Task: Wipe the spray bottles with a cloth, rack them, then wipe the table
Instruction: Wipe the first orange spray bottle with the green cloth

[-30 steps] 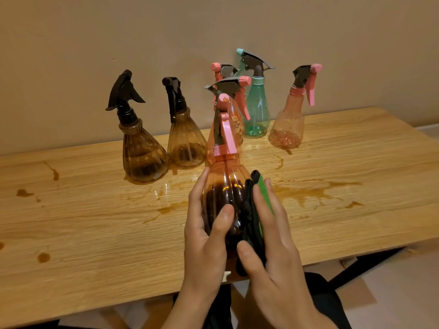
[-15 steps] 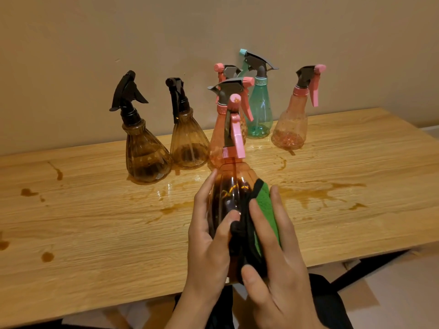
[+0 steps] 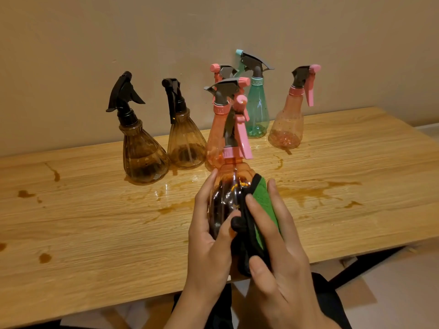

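Wiping looks barely begun: the left grip [image 3: 209, 236] curls round the orange spray bottle [image 3: 228, 193], held over the near edge of the bench [image 3: 95, 233], while the right grip [image 3: 280, 257] holds the green cloth [image 3: 263, 205] against its side. Six other bottles [image 3: 142, 155] stand unracked near the wall, no rack shows, and brown spills [image 3: 308, 193] mark the bench.

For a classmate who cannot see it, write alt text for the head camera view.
Left hand grips an orange spray bottle; right hand holds a green cloth against it, above a stained wooden table with more bottles.
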{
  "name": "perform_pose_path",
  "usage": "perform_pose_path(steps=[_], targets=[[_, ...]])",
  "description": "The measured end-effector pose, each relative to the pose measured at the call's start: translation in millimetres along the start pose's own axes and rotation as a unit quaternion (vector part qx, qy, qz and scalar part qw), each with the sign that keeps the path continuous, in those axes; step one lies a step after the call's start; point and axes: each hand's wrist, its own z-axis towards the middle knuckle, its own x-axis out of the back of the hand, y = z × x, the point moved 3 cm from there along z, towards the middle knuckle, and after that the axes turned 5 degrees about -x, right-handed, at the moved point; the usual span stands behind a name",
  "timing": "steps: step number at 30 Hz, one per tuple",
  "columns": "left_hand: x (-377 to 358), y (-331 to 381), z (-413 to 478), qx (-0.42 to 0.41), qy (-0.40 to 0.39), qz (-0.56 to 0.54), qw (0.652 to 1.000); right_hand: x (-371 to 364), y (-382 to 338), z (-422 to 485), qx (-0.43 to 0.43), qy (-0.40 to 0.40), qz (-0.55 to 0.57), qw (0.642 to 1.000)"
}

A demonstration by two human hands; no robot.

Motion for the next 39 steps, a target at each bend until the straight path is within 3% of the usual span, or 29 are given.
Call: perform_pose_path(steps=[6,11,18,24,31,37,39], targets=[[-1,0,-1,-0.007,-0.027,0.005,1.0,7,-8,31,-0.072,0.021,0.091,0.993],[1,-4,1,-0.001,-0.006,-0.009,1.0,-1,-6,27,-0.022,0.004,0.017,1.0],[4,-4,1,0.005,0.014,-0.036,0.999,-8,2,9,0.0,0.013,0.024,1.0],[1,-3,1,0.002,-0.023,-0.022,0.999,0,3,28,-0.011,0.023,0.043,0.999],[2,-3,3,0.012,0.008,-0.08,0.997,-10,1,1,0.046,0.011,-0.05,0.998],[0,-1,1,0.003,-0.02,-0.062,0.998,0,1,24,-0.056,0.005,0.085,0.995],[-2,0,1,0.001,-0.032,-0.048,0.998,6,1,35,-0.055,0.005,0.089,0.995]])
